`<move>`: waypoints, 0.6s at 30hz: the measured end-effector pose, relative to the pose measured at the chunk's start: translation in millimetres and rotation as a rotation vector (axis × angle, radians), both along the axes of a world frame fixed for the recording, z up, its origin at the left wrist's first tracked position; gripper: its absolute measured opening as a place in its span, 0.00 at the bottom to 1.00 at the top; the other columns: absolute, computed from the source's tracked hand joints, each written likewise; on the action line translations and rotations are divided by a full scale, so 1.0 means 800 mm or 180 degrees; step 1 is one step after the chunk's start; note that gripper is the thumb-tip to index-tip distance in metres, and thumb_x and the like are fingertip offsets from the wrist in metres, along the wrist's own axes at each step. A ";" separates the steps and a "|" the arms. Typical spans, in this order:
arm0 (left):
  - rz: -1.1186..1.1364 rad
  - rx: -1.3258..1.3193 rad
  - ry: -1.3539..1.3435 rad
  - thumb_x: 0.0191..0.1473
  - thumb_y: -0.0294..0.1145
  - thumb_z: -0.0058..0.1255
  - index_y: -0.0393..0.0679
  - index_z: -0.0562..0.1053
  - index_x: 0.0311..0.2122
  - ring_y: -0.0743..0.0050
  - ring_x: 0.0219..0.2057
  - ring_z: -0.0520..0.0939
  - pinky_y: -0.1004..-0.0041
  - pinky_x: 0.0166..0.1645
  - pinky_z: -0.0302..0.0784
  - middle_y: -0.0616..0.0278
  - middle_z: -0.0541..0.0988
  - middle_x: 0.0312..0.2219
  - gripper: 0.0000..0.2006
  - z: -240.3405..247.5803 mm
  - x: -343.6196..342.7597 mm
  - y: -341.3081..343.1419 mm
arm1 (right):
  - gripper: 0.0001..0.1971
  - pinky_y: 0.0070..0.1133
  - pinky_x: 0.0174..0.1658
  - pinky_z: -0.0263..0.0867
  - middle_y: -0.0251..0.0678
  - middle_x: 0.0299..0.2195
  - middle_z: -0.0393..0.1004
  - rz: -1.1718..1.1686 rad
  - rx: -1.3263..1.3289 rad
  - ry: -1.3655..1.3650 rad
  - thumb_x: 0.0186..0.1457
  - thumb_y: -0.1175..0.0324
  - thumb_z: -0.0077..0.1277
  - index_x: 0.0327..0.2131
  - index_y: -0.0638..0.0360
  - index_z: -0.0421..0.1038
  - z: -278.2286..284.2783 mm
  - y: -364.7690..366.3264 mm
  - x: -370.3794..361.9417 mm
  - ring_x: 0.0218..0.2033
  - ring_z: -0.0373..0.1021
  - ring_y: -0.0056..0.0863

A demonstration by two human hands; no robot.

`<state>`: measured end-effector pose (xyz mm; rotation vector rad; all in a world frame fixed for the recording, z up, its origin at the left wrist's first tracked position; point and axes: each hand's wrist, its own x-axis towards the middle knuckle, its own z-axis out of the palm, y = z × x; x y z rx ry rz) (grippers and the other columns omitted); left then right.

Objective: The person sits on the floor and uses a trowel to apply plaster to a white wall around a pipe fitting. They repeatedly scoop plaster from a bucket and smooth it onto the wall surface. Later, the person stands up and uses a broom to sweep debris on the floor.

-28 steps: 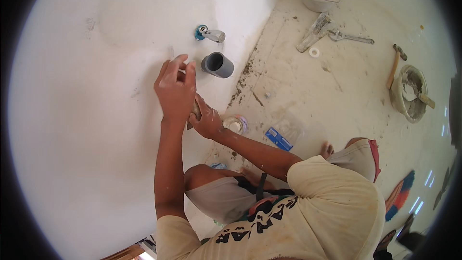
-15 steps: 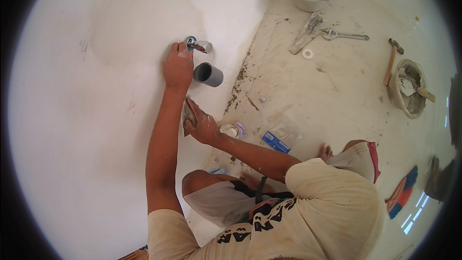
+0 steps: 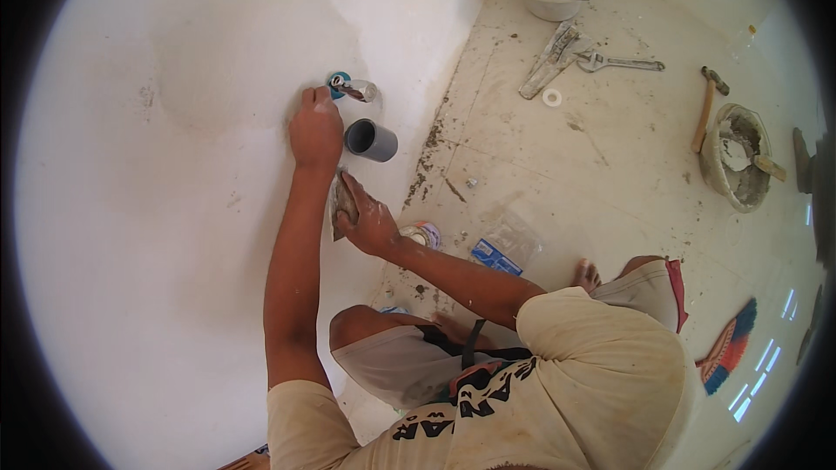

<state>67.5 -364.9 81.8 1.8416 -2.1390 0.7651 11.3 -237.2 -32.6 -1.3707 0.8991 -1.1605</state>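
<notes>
Where your left hand (image 3: 315, 132) is: fingers bunched beside the fitting (image 3: 358, 90), can't tell if gripping.
Right hand (image 3: 372, 224): clamped on the scraper (image 3: 342, 198), nearer you.
Floor edge (image 3: 451, 83): rightward, past the pipe (image 3: 376, 141).
Bowl (image 3: 715, 163): farther right, grey paste (image 3: 742, 183) inside.

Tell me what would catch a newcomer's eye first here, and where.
First, the dark grey pipe stub jutting from the white wall, with the left hand to its left, near a metal fitting with a turquoise ring. Below the pipe stub in the picture, the right hand grips a flat, smeared tool. Over on the floor at right, a wooden-handled hammer lies beside a plaster-caked basin.
</notes>
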 end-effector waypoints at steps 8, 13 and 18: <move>-0.0019 -0.0273 0.1067 0.53 0.26 0.53 0.37 0.77 0.36 0.63 0.23 0.78 0.67 0.28 0.75 0.56 0.77 0.25 0.06 0.039 -0.023 0.069 | 0.37 0.40 0.53 0.65 0.60 0.54 0.65 -0.0351 -0.0214 -0.0317 0.51 0.69 0.50 0.64 0.62 0.48 0.000 -0.017 0.000 0.50 0.68 0.58; -0.0061 -0.0525 0.1454 0.54 0.25 0.55 0.37 0.78 0.35 0.72 0.20 0.77 0.72 0.26 0.72 0.60 0.77 0.24 0.04 0.066 -0.020 0.116 | 0.38 0.39 0.52 0.66 0.62 0.54 0.65 -0.0402 -0.0250 -0.0489 0.52 0.69 0.51 0.64 0.65 0.46 0.027 -0.024 -0.003 0.50 0.68 0.59; 0.0352 -0.0500 0.1861 0.54 0.26 0.56 0.38 0.79 0.33 0.78 0.19 0.75 0.76 0.25 0.70 0.63 0.77 0.23 0.04 0.099 -0.040 0.161 | 0.37 0.37 0.53 0.65 0.64 0.54 0.64 -0.0212 0.0129 -0.0869 0.53 0.68 0.50 0.64 0.66 0.45 0.060 -0.044 -0.003 0.52 0.67 0.58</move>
